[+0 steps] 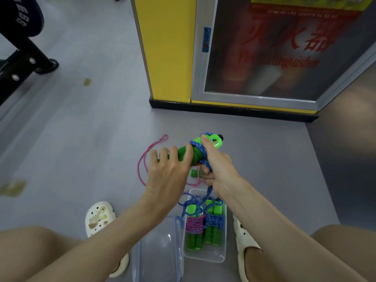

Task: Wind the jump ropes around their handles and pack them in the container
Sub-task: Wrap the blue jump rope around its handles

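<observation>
Jump rope handles (195,155), green, raised above floor (81,139) in head view. Gripped by left hand (166,169), fingers curled over them. Blue rope (198,146) partly wound on. Slack gripped in right hand (216,165), thumb pressed on wraps.
Risk: slack trails into container (222,259) across packed bundles (196,224). Snag likely, bundles could be dragged out.
Pink rope (142,162) left loose on floor. Lid (158,249) laid beside container.
</observation>
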`<state>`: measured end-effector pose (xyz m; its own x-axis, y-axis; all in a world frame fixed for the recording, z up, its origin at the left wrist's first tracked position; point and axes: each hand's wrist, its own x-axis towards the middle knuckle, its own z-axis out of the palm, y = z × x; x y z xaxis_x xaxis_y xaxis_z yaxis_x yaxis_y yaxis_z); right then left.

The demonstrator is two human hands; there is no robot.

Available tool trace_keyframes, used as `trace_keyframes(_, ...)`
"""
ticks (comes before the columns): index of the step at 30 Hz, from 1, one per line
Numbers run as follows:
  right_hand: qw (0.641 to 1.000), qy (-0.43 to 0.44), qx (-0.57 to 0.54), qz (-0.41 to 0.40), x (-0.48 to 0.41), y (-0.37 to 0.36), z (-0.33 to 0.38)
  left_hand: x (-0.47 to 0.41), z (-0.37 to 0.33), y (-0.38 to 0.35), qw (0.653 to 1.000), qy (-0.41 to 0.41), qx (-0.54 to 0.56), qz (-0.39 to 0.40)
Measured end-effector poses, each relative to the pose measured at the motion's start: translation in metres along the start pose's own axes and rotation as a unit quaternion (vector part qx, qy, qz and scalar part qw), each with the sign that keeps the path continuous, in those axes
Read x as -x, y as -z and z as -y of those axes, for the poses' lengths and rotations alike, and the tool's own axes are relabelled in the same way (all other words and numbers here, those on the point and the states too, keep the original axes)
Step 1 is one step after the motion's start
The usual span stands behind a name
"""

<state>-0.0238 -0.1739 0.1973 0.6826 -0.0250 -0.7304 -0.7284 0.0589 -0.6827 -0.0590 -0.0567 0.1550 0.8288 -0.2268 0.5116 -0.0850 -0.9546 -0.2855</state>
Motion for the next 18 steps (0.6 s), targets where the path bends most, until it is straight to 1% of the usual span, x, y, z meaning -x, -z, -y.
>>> trace_keyframes(2,1.000,0.004,0.005,-0.020,-0.002,0.000,-0.001,0.002,-0.001,-0.004,0.999,0.005,0.034,0.023)
trace_keyframes(4,0.999,0.025,0.007,-0.029,-0.003,0.003,-0.001,0.002,0.000,-0.009,0.992,0.008,0.114,0.057)
trace_keyframes(5,0.999,0.036,0.005,-0.032,-0.004,0.004,0.001,0.000,0.002,-0.008,0.983,0.016,0.165,0.078)
trace_keyframes(6,0.998,0.046,0.005,-0.036,-0.005,0.007,0.003,-0.003,0.004,-0.006,0.967,0.032,0.229,0.109)
trace_keyframes(7,0.998,0.055,0.009,-0.040,-0.005,0.010,0.005,-0.007,0.007,-0.001,0.938,0.062,0.304,0.153)
trace_keyframes(8,0.997,0.061,0.017,-0.042,-0.005,0.014,0.006,-0.012,0.009,0.003,0.896,0.105,0.381,0.205)
trace_keyframes(9,0.997,0.066,0.031,-0.039,-0.006,0.016,0.006,-0.016,0.011,0.006,0.845,0.155,0.449,0.246)
trace_keyframes(10,0.996,0.071,0.051,-0.033,-0.006,0.017,0.005,-0.019,0.013,0.007,0.798,0.204,0.502,0.265)
trace_keyframes(12,0.993,0.078,0.087,-0.016,-0.007,0.017,0.001,-0.026,0.018,0.008,0.726,0.279,0.560,0.285)
trace_keyframes(13,0.992,0.078,0.095,-0.004,-0.007,0.016,-0.001,-0.027,0.021,0.008,0.681,0.311,0.590,0.304)
trace_keyframes(14,0.992,0.078,0.095,0.009,-0.006,0.015,-0.002,-0.027,0.022,0.009,0.618,0.339,0.627,0.331)
trace_keyframes(15,0.992,0.079,0.093,0.018,-0.006,0.015,-0.003,-0.026,0.022,0.010,0.551,0.360,0.657,0.367)
trace_keyframes(16,0.992,0.082,0.093,0.021,-0.006,0.014,-0.003,-0.025,0.022,0.013,0.495,0.368,0.678,0.401)
trace_keyframes(17,0.991,0.087,0.098,0.018,-0.007,0.014,-0.003,-0.024,0.021,0.017,0.448,0.367,0.695,0.426)
trace_keyframes(18,0.991,0.088,0.104,0.012,-0.009,0.014,-0.003,-0.024,0.019,0.021,0.417,0.360,0.708,0.443)
